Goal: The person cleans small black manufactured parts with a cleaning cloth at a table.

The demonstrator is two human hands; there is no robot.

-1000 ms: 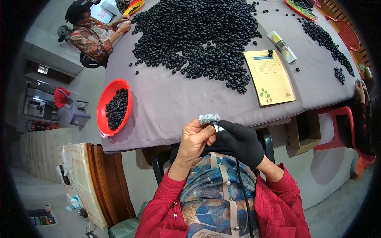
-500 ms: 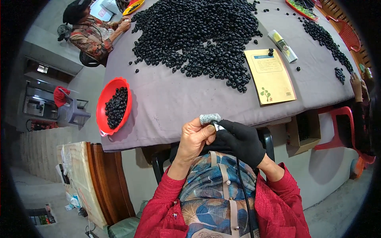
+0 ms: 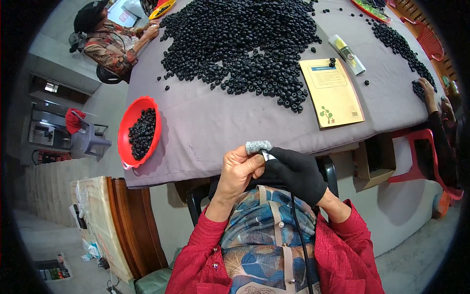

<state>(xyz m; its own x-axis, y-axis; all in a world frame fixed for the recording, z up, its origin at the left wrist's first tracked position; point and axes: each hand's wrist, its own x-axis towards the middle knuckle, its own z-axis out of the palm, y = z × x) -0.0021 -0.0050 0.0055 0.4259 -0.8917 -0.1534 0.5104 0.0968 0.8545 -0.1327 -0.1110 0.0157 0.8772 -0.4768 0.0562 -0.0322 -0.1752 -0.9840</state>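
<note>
My left hand (image 3: 236,172) is bare, with a grey speckled sleeve (image 3: 258,146) over its forefinger. Its thumb and fingers are pinched together in front of my body, by the table's near edge. A black glove covers my right hand (image 3: 299,175), whose closed fingertips meet those of the left. Between the two hands shows a small shiny white piece (image 3: 268,155); its kind is too small to tell. Anything else within the fingers is hidden. Beyond them lies a big heap of black bead-like pieces (image 3: 240,44), some showing a hole.
A red bowl (image 3: 125,128) of black pieces stands at left, and a yellow booklet (image 3: 338,105) at right beside a clear-and-white tube (image 3: 347,55). Another person (image 3: 110,46) sits at far left; a second person's hand (image 3: 429,93) is at the right edge. A wooden cabinet (image 3: 134,220) stands lower left.
At the right edge, the other person's hand has moved up the table onto the small cluster of black pieces. My own hands have stayed nearly the same; the view has shifted slightly.
</note>
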